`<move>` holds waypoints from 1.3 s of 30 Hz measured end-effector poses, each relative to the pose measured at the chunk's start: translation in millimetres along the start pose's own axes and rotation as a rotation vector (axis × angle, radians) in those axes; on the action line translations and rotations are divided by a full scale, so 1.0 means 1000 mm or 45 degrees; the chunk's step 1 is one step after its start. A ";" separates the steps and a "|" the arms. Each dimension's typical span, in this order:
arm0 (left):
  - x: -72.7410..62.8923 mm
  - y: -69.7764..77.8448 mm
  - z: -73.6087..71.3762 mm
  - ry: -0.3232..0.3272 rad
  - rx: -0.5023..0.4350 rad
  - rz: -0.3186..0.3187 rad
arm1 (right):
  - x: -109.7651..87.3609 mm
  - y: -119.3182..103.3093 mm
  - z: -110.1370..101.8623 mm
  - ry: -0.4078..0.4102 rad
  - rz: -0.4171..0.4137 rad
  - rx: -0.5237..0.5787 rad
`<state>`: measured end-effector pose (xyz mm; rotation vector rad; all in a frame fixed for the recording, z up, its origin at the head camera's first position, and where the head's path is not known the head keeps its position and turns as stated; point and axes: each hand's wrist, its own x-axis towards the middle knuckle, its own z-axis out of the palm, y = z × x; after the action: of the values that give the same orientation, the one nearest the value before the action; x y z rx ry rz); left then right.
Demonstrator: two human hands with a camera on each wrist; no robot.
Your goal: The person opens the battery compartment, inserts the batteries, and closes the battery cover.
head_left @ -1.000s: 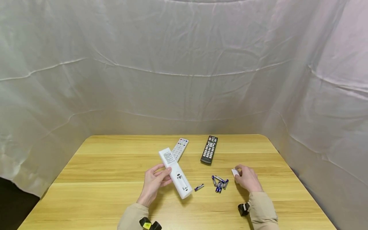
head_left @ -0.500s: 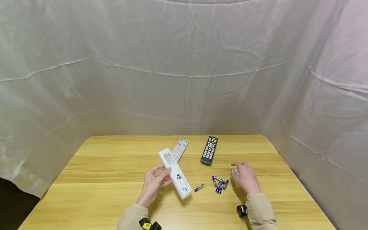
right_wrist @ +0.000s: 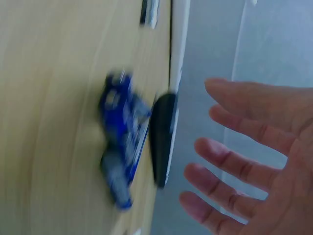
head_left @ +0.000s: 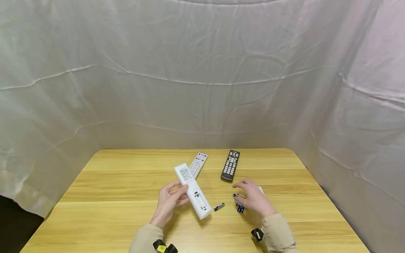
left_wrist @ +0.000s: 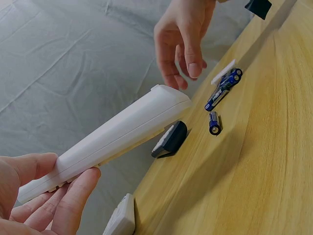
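My left hand (head_left: 169, 201) grips a white remote control (head_left: 192, 189) between thumb and fingers, its back turned up and the battery compartment uncovered. That remote is tilted above the table. My right hand (head_left: 254, 198) hovers over a small pile of blue and silver batteries (left_wrist: 224, 89), fingers loosely spread and holding nothing; in the right wrist view the batteries (right_wrist: 120, 132) are blurred. One single battery (head_left: 219, 206) lies apart, between the remote and the pile. A small white battery cover (head_left: 261, 189) lies behind the right hand, mostly hidden by it.
A second white remote (head_left: 198, 163) lies face up on the wooden table (head_left: 120, 182), partly behind the held one. Farther right is a black remote (head_left: 230, 165), also face up. A grey cloth curtain (head_left: 202, 88) hangs around the table's back and sides.
My right hand has let go of the white battery cover, leaving it on the table, and has moved left over the battery pile. The left hand and its remote have stayed put.
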<state>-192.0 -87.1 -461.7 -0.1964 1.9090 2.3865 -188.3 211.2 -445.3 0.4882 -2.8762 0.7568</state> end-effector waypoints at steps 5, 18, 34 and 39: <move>0.000 0.000 0.000 0.007 -0.003 0.002 | 0.000 -0.020 0.009 -0.044 -0.179 -0.055; 0.000 0.001 -0.002 0.006 -0.009 0.008 | -0.003 -0.046 0.030 -0.265 -0.203 -0.075; 0.000 0.002 -0.002 0.002 -0.018 0.007 | -0.006 -0.051 0.035 -0.308 -0.316 -0.123; -0.001 0.002 -0.002 0.003 -0.012 0.010 | -0.005 -0.049 0.037 -0.323 -0.329 -0.144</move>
<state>-191.6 -89.3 -460.2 -0.1924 1.9040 2.4015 -168.1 153.7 -455.5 0.9811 -2.9728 0.5206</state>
